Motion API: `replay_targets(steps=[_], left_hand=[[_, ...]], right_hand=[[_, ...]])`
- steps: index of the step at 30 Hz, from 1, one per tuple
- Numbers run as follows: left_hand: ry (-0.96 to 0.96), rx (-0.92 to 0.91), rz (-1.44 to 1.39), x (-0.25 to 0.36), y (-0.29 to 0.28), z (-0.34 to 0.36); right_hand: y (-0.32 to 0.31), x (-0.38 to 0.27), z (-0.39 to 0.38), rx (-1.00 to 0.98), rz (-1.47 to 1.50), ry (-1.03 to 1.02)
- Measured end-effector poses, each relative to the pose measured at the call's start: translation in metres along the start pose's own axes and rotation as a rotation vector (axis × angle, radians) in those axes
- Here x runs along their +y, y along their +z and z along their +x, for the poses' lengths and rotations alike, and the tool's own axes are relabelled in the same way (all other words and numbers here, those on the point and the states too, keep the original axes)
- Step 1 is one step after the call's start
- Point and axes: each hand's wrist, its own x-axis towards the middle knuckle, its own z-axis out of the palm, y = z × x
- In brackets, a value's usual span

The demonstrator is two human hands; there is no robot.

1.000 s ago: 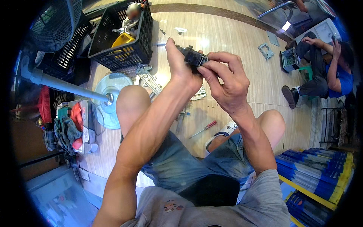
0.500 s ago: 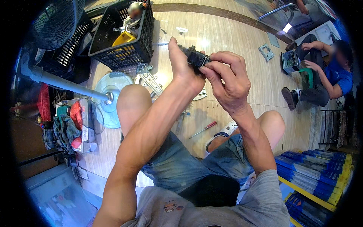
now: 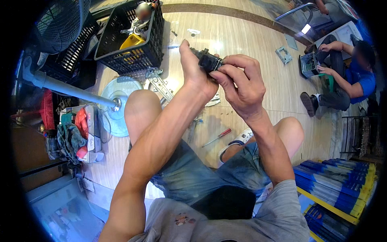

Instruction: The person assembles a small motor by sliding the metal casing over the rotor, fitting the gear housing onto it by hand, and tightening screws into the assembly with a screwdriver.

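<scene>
Black slatted crate (image 3: 141, 59) near the floor's (image 3: 246, 38) far-left corner; lower contents hidden by its walls. Left hand (image 3: 195, 76): half-curled, thumb extended, cradling small black part (image 3: 209, 63); most fingers hidden. Part sits above floor, between both hands; fine detail unclear. Red-handled screwdriver (image 3: 224, 132) on floor. Right hand (image 3: 245, 84): pinching part's right end; contact partly covered.

Gry tee (image 3: 262, 224), blu shorts (image 3: 183, 173); wht shoe (image 3: 244, 136)

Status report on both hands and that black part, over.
Left hand holding black part. Right hand: fingers at its right end. Screwdriver on floor, apart from both hands. No obstruction visible.
</scene>
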Motion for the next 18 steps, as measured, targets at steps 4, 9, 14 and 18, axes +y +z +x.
replay_targets(steps=[4, 9, 14, 18], left_hand=[[-0.013, -0.024, -0.011, 0.0012, -0.0064, 0.0055], [0.002, -0.01, -0.016, -0.0005, -0.0046, 0.0058], [-0.014, -0.087, -0.013, 0.0009, -0.0062, 0.0035], [-0.04, -0.095, -0.031, 0.002, -0.0093, 0.0063]], right_hand=[[-0.0003, -0.0002, 0.0005, -0.035, 0.061, -0.015], [-0.002, 0.0045, 0.0, -0.034, 0.045, -0.048], [-0.0037, -0.0003, 0.0001, -0.064, 0.075, 0.017], [-0.0046, -0.0022, -0.0009, -0.08, 0.085, 0.058]])
